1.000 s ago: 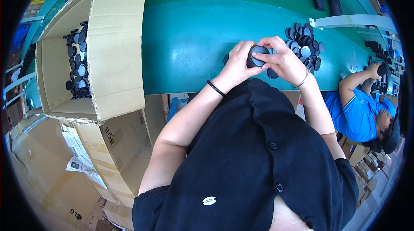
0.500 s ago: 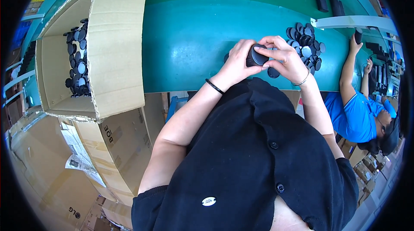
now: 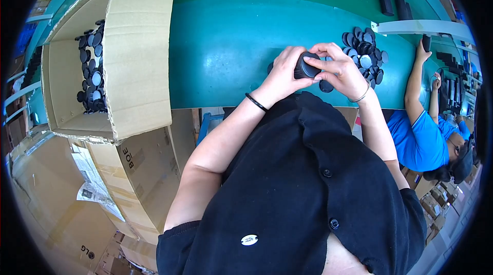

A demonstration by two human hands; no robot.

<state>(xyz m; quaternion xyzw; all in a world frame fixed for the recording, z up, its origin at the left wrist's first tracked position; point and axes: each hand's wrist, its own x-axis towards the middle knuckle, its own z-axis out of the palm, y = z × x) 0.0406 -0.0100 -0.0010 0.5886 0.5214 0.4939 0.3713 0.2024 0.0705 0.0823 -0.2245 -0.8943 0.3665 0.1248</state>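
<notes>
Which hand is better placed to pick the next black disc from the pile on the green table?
Probably the right hand: it lies beside the pile of black discs, while the left hand is farther away and grips the dark cylindrical part.

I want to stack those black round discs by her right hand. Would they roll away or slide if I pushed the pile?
Probably slide, not roll: the black discs lie flat and overlapping on the smooth green table. They look thin and stiff, likely light, so a push might scatter them.

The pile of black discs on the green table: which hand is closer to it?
Right. The right hand sits just beside the pile of black discs; the left hand is farther, across the dark cylinder both hold.
</notes>
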